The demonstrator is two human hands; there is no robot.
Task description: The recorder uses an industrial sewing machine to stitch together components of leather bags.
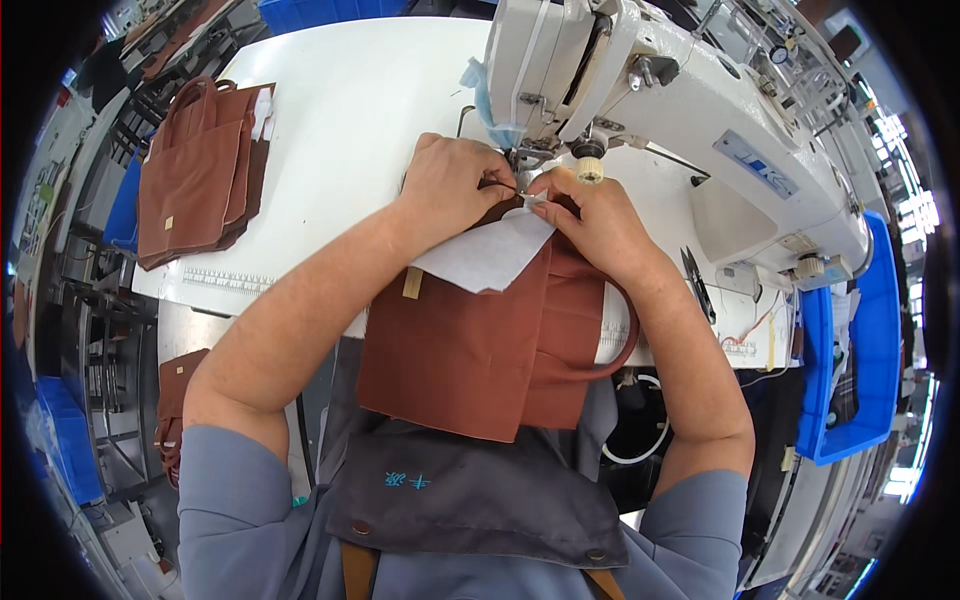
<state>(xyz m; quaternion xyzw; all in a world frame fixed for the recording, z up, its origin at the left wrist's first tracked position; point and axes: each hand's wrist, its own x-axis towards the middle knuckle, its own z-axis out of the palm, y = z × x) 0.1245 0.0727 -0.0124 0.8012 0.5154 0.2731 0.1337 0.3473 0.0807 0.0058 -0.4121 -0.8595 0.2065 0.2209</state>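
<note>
Brown bag panels with a looped handle hang over the table's front edge toward my lap. A white lining piece lies on top of them, its upper end under my fingers. My left hand pinches the work's edge just before the sewing machine's needle area. From the other side, my right hand pinches the white piece at its upper corner. Both hands are closed, their fingertips almost meeting. Small scissors or snips lie to the right of my right forearm. The exact stitching point is hidden by my fingers.
A stack of brown bag pieces with handles rests at the table's left end. The white sewing machine fills the upper right. A blue bin stands at the right, and another brown piece hangs lower left.
</note>
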